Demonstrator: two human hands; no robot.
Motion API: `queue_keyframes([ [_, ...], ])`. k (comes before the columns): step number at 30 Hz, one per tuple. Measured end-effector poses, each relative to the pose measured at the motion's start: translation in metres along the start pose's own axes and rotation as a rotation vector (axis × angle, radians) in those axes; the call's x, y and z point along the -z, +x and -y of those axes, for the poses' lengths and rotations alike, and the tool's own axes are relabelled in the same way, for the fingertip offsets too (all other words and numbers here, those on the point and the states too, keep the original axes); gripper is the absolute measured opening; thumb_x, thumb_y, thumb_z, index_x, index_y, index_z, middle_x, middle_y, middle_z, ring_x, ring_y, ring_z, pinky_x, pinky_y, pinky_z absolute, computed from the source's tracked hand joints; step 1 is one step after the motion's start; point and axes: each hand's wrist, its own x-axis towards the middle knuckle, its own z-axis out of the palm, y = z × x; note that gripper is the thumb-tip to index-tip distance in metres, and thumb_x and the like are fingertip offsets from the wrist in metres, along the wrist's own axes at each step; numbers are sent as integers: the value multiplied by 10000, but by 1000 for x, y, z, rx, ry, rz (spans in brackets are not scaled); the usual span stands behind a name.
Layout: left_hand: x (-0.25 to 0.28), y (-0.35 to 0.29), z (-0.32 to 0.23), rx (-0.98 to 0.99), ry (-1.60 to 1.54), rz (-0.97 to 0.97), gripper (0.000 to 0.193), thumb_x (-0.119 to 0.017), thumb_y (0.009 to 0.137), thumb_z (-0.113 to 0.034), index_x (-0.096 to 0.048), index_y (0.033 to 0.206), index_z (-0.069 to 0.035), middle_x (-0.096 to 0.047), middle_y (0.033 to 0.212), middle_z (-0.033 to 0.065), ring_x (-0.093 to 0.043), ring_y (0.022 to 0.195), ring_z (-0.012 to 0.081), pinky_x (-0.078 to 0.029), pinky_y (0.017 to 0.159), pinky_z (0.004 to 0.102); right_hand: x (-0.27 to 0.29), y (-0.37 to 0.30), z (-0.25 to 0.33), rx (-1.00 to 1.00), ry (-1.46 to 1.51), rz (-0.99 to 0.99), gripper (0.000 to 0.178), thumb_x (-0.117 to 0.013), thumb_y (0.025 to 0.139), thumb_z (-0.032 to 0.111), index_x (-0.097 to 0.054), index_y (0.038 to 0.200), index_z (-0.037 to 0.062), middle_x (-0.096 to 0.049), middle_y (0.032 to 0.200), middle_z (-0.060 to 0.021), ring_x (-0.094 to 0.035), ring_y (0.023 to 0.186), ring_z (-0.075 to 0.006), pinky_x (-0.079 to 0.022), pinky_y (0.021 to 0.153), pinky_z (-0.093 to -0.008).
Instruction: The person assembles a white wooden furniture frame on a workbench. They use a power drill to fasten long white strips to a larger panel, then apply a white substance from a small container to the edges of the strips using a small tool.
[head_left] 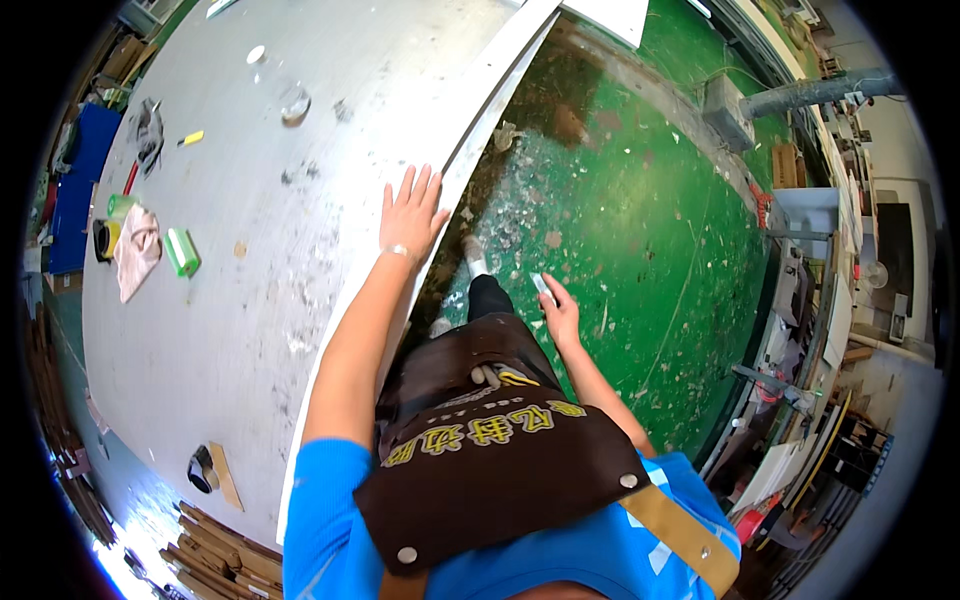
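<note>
Head camera: nearest is a brown apron (480,475); beyond it the right hand (562,314) pinches a small pale object (543,287), its kind unclear, above the green floor (650,270), off the right edge of the tabletop (250,350). By that edge the left hand (409,217) lies flat, fingers spread. Toward the tabletop's left edge are a pink cloth (137,250) and green cylinder (183,252); farther, a yellow marker (193,138) and clear container (294,103).

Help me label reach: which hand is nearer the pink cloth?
Left. The left hand is by the table edge, right of the cloth; the right hand is beyond that edge.
</note>
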Motion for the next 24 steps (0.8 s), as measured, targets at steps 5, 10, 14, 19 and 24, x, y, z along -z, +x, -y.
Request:
queue_keyframes([
  [5, 4, 0, 3, -4, -38, 39, 443, -455, 934, -316, -435, 1359, -193, -285, 1489, 62, -210, 1389, 259, -177, 1103, 498, 5, 195, 51, 336, 7, 37, 364, -547, 879, 75, -559, 1241, 46, -565, 1271, -115, -509, 1194, -221, -366, 1015, -320],
  [10, 3, -6, 8, 8, -139, -42, 436, -546, 870, -242, -497, 1294, -154, -388, 1427, 92, -332, 1337, 268, -223, 1080, 509, 4, 386, 203, 718, -380, -91, 368, -539, 884, 114, -565, 1250, 136, -607, 1107, -138, -591, 1012, -265, -460, 871, -334],
  [14, 4, -7, 6, 86, -202, 13, 460, -576, 846, -246, -506, 1286, -126, -405, 1415, 102, -354, 1327, 269, -222, 1080, 506, -7, 484, 273, 945, -661, -119, 342, -522, 874, 135, -616, 1168, 282, -589, 877, -132, -584, 839, -328, -480, 735, -398],
  [19, -1, -5, 6, 76, -195, -20, 464, -588, 836, -239, -514, 1278, -114, -408, 1413, 108, -357, 1325, 277, -224, 1079, 502, -8, 533, 284, 914, -697, -162, 327, -542, 861, 129, -652, 1111, 308, -601, 840, -114, -592, 795, -320, -491, 708, -407],
  [24, 0, -5, 6, 77, -239, -23, 476, -584, 829, -222, -504, 1287, -116, -404, 1417, 110, -363, 1320, 290, -229, 1073, 509, -24, 470, 274, 900, -623, -11, 340, -547, 848, 75, -673, 1080, 289, -610, 787, -92, -594, 764, -277, -487, 693, -378],
])
